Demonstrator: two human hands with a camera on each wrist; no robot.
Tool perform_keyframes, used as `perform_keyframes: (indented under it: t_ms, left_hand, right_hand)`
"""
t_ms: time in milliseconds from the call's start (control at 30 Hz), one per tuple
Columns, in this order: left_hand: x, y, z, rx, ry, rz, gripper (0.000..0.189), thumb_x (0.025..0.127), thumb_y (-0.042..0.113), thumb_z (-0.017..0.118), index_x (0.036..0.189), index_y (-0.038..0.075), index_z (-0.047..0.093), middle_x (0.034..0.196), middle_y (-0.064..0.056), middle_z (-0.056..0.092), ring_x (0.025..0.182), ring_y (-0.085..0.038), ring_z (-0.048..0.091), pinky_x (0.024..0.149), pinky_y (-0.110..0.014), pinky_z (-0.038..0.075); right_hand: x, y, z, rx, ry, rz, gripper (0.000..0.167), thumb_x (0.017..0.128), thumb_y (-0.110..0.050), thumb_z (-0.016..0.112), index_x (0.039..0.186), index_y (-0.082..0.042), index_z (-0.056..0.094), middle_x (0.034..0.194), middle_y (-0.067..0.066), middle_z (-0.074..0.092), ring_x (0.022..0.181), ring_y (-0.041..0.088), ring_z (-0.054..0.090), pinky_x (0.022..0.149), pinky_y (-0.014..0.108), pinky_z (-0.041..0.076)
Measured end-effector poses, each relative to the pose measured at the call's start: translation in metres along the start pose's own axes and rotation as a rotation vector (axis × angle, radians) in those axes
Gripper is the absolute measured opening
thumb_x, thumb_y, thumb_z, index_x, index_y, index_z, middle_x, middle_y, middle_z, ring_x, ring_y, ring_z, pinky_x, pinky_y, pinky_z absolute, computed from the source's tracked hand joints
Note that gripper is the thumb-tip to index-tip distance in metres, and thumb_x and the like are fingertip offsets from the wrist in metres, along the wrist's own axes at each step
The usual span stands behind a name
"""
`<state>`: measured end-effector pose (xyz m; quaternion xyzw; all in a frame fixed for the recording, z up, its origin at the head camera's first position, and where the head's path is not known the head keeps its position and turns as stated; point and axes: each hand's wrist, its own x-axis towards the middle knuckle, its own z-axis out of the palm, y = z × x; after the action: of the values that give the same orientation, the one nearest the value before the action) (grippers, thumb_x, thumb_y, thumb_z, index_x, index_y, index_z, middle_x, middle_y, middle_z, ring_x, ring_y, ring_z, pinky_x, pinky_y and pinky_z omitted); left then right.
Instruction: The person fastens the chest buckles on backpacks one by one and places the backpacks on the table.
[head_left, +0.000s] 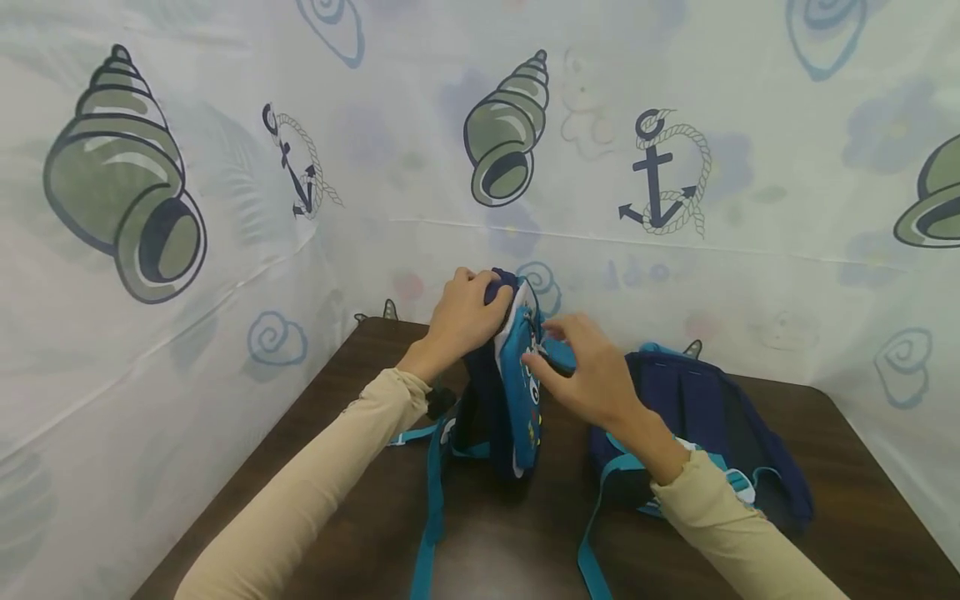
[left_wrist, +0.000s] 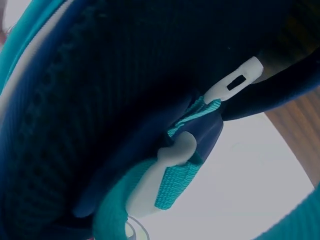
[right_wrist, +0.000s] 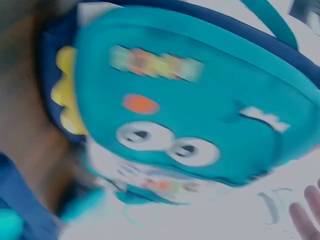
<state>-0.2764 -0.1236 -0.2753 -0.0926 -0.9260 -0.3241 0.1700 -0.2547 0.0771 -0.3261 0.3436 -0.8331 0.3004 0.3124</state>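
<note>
A small navy and teal backpack (head_left: 522, 392) stands upright near the middle of the table, its cartoon-face front turned to the right. My left hand (head_left: 467, 310) grips its top edge, fingers over the rim. Beside the front panel hovers my right hand (head_left: 588, 371), thumb and fingers spread, holding nothing. In the right wrist view the backpack's teal front (right_wrist: 175, 95) shows white eyes and yellow bumps, with fingertips (right_wrist: 300, 220) apart from it at lower right. The left wrist view shows the dark mesh back, a white buckle (left_wrist: 167, 160) and teal webbing.
A second navy backpack (head_left: 675, 383) lies on the right of the brown table (head_left: 345, 517), its straps up. Teal straps (head_left: 435, 492) trail toward the near edge. A printed white curtain (head_left: 420, 150) closes off the back and left.
</note>
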Motion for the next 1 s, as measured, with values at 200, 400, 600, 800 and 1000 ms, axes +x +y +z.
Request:
perform_keyframes:
  t_ms: [200,400,600,800,1000]
  left_hand:
    - [0.002,-0.001,-0.001,-0.023,-0.013,0.003,0.051,0.105,0.036,0.032,0.141,0.009,0.055,0.135,-0.021,0.048,0.120,-0.037,0.052,0.101,-0.053,0.046]
    - [0.005,-0.005,-0.002,-0.084,-0.046,0.054,0.049,0.106,0.028,0.028,0.139,0.006,0.057,0.127,-0.024,0.053,0.120,-0.035,0.051,0.096,-0.049,0.046]
    - [0.008,-0.008,-0.004,-0.209,-0.089,0.026,0.049,0.105,0.024,0.027,0.144,0.008,0.053,0.130,-0.022,0.053,0.119,-0.034,0.047,0.095,-0.049,0.042]
    - [0.007,-0.009,-0.003,-0.365,-0.093,-0.049,0.051,0.106,0.028,0.023,0.148,0.012,0.047,0.139,-0.017,0.054,0.114,-0.031,0.055,0.098,-0.047,0.047]
    - [0.005,-0.010,-0.003,-0.500,-0.114,-0.070,0.053,0.109,0.036,0.020,0.150,0.013,0.043,0.145,-0.016,0.053,0.114,-0.032,0.063,0.095,-0.046,0.053]
  right_hand:
    - [0.039,-0.018,-0.014,-0.058,-0.130,-0.019,0.063,0.093,-0.042,0.067,0.141,-0.006,0.049,0.142,0.015,0.051,0.133,0.030,0.047,0.107,0.050,0.046]
    - [0.061,-0.024,-0.009,-0.065,-0.297,0.055,0.072,0.097,-0.054,0.054,0.152,-0.010,0.037,0.156,0.016,0.035,0.145,0.032,0.036,0.114,0.053,0.038]
    - [0.073,-0.020,-0.011,-0.038,-0.414,0.161,0.079,0.099,-0.064,0.040,0.158,-0.013,0.025,0.163,0.014,0.022,0.148,0.035,0.030,0.115,0.056,0.035]
    - [0.080,-0.019,-0.011,-0.031,-0.478,0.202,0.079,0.100,-0.063,0.038,0.160,-0.014,0.021,0.164,0.015,0.022,0.148,0.035,0.031,0.118,0.055,0.030]
    - [0.082,-0.026,-0.005,-0.081,-0.512,0.213,0.075,0.101,-0.055,0.045,0.159,-0.014,0.023,0.162,0.018,0.024,0.146,0.039,0.035,0.116,0.057,0.033]
